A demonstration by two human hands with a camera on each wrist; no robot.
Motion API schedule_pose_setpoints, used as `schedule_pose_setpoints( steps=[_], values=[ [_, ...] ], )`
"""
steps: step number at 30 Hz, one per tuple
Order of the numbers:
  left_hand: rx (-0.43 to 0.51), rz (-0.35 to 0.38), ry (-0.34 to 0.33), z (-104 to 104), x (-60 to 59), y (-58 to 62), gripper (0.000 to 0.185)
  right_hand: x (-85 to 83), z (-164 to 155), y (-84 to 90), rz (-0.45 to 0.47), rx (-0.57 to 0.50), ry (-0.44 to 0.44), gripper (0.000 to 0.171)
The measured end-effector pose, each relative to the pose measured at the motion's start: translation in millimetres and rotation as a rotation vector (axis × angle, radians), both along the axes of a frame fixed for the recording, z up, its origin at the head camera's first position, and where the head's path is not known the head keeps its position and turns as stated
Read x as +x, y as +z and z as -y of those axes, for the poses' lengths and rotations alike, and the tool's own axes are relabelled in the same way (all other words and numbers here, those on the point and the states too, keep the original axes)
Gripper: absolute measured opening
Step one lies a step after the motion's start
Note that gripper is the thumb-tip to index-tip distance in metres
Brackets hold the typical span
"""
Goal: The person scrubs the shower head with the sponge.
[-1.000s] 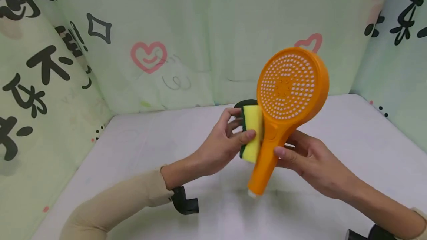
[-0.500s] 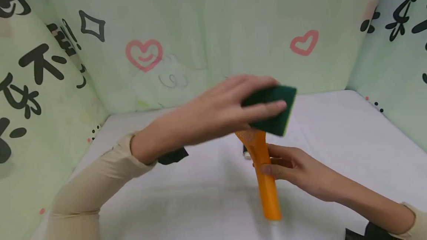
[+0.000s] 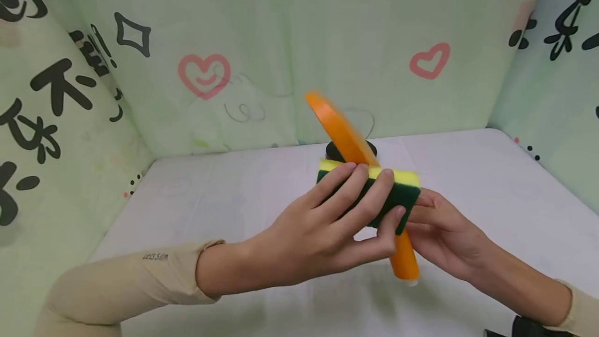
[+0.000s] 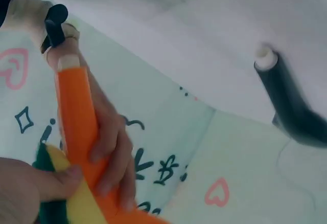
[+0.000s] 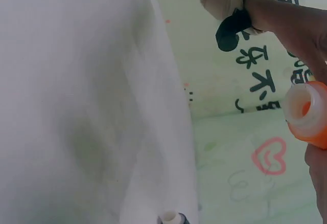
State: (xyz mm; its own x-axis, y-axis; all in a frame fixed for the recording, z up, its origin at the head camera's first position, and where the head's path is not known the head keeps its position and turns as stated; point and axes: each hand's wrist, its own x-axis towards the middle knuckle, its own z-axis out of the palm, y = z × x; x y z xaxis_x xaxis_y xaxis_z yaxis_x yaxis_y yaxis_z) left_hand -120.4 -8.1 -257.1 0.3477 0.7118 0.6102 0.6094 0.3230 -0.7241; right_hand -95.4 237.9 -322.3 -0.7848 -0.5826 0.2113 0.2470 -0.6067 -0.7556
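Observation:
My left hand (image 3: 323,222) grips a yellow and dark green sponge (image 3: 406,199), thumb hidden behind it in the head view. The sponge's yellow side presses against an orange handheld shower head (image 3: 339,131), which is seen edge-on and tilts up to the left. My right hand (image 3: 451,235) holds its handle, and its fingers (image 4: 110,155) wrap around the handle in the left wrist view. Part of the handle is hidden by the sponge and left hand. Its white threaded end (image 5: 301,110) shows in the right wrist view.
Behind the orange one, a black shower head (image 4: 291,96) with a white end lies on the white table (image 3: 224,191). Pale green printed curtains (image 3: 262,56) stand around the table's back and sides. Each wrist carries a black camera mount.
The shower head has turned from face-on to edge-on. My left hand has moved the sponge from its left side, across its head, then down near the neck. The right hand keeps hold.

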Motion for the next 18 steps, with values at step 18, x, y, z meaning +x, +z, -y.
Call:
schedule_pose_setpoints(
  steps=[18],
  values=[
    [0.096, 0.146, 0.087, 2, -11.4, -6.8, 0.028, 6.8, 14, 6.3, 0.070, -0.200, -0.022, 0.049]
  ],
)
